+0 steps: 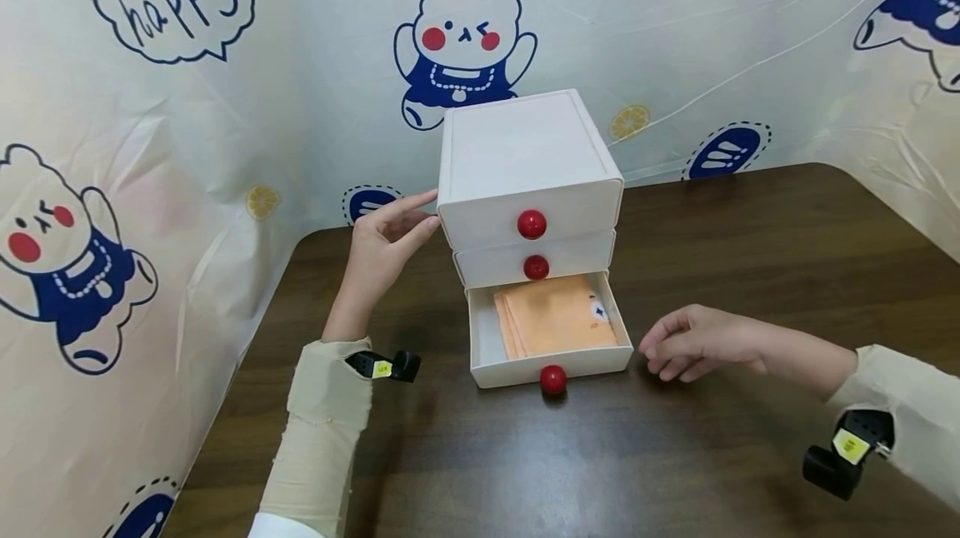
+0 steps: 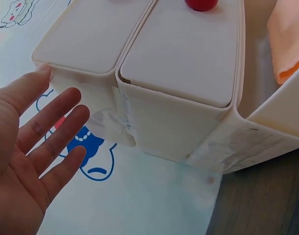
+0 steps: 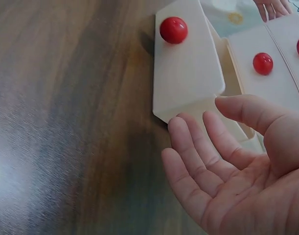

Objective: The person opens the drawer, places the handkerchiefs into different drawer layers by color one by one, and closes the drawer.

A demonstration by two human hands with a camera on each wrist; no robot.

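Inventory as I read it from my remote station, largest item first.

1. Printed backdrop sheet: pale, with blue-and-white cartoon bears, lemon slices and a "happy" speech bubble. It wraps the left, rear and right edges of the table.

2. Table: dark brown wood grain, bearing everything below.

3. Drawer unit: white plastic, three tiers, standing upright near the back middle of the table, just in front of the backdrop. The top and middle drawers sit pushed in.

4. Bottom drawer: pulled out toward me, its front wall well forward of the two above.

5. Orange cloth: folded flat, lying inside the bottom drawer toward its right side, with a small printed patch at its right edge.

6. Left hand: I see its fingers straight and relaxed, grasping nothing. The fingertips lie at the left side wall of the drawer unit by the top tier; the left wrist view shows the index tip at that corner, though I cannot tell whether it truly touches.

7. Right hand: palm turned in, fingers loosely curved and released, holding nothing. It rests low over the table just beside the right front corner of the bottom drawer, apart from it.

8. Red knobs: three round ones, one centred on each drawer front.
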